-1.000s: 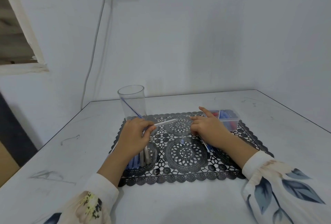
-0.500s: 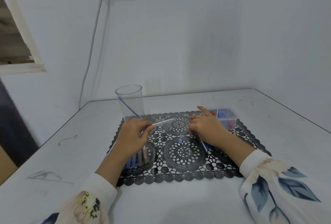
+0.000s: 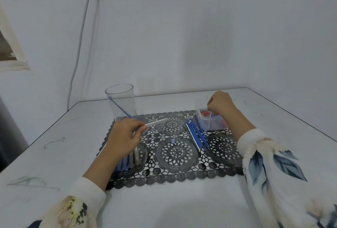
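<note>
left hand point(image 3: 124, 136): fingers curled, it pinches one white tube point(image 3: 157, 122) between thumb and fingers; the tube points right, just above the mat.
right hand point(image 3: 219, 104): fingers curled down into the plastic box point(image 3: 209, 126); whether it holds something, i cannot tell.
table point(image 3: 54, 155): white, carries the black lace mat point(image 3: 175, 177).
tube pile point(image 3: 134, 160): on the mat's left part, partly under the left wrist.
small cap point(image 3: 173, 141): alone near the mat's middle.
blue refills point(image 3: 197, 135): a bundle between cap and box.
clear cup point(image 3: 121, 98): upright at the mat's far left corner, a single refill point(image 3: 119, 107) leaning inside.
</note>
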Available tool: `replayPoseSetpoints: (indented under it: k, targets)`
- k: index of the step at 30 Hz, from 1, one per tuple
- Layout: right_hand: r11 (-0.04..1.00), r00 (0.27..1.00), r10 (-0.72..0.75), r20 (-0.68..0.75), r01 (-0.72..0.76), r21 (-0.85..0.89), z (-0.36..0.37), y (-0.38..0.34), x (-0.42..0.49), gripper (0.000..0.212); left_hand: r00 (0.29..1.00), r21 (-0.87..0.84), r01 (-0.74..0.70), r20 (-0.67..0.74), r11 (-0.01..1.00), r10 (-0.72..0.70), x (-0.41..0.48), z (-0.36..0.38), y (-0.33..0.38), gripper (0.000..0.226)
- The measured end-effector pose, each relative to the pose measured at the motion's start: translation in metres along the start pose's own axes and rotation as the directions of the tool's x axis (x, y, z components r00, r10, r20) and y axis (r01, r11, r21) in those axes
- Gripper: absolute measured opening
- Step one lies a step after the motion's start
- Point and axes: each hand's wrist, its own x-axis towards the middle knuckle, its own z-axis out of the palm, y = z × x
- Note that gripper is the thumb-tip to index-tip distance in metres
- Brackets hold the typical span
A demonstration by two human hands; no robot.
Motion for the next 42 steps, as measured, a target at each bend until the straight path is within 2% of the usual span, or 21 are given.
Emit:
replayPoseSetpoints:
  k: [1,3,6,12,18,23,34,40,42]
  targets:
    - [0.998,0.999,0.018,0.044,-0.015,-0.067,0.001,0.001,0.001,0.005,1.000,-0.002,-0.003,0.004,1.000,0.003,0.000,0.000,0.000,0.041]
    - [0.991,0.994,0.050,0.093,-0.038,-0.126,0.006,0.000,0.002,0.024,1.000,-0.001,0.002,0.008,1.000,-0.002,0.000,-0.001,-0.001,0.037]
    - [0.989,0.989,0.081,0.121,-0.065,-0.133,0.012,-0.001,0.003,0.025,1.000,0.003,0.009,0.004,1.000,-0.009,0.001,0.000,-0.002,0.027]
    - [0.987,0.986,0.116,0.120,-0.101,-0.128,0.020,-0.004,0.004,0.037,1.000,0.006,0.021,0.019,1.000,-0.021,0.002,0.002,-0.006,0.027]
    - [0.989,0.985,0.117,0.129,-0.103,-0.109,0.027,-0.003,0.008,0.036,1.000,0.007,0.011,0.023,1.000,-0.011,0.002,0.004,-0.008,0.042]
    - [0.986,0.980,0.138,0.144,-0.123,-0.108,0.030,-0.003,0.012,0.033,1.000,0.013,0.024,0.017,1.000,-0.024,0.001,0.005,-0.008,0.030]
    - [0.959,0.951,0.218,0.221,-0.167,-0.229,0.031,-0.009,0.016,0.045,1.000,0.020,0.008,0.020,1.000,-0.009,0.001,0.004,-0.008,0.029]
    - [0.947,0.926,0.247,0.285,-0.169,-0.272,0.035,-0.011,0.020,0.039,1.000,0.023,0.011,0.025,1.000,-0.012,0.001,0.004,-0.008,0.030]
    - [0.947,0.926,0.238,0.292,-0.154,-0.284,0.035,-0.012,0.021,0.044,1.000,0.022,0.016,0.026,1.000,-0.017,0.001,0.004,-0.008,0.031]
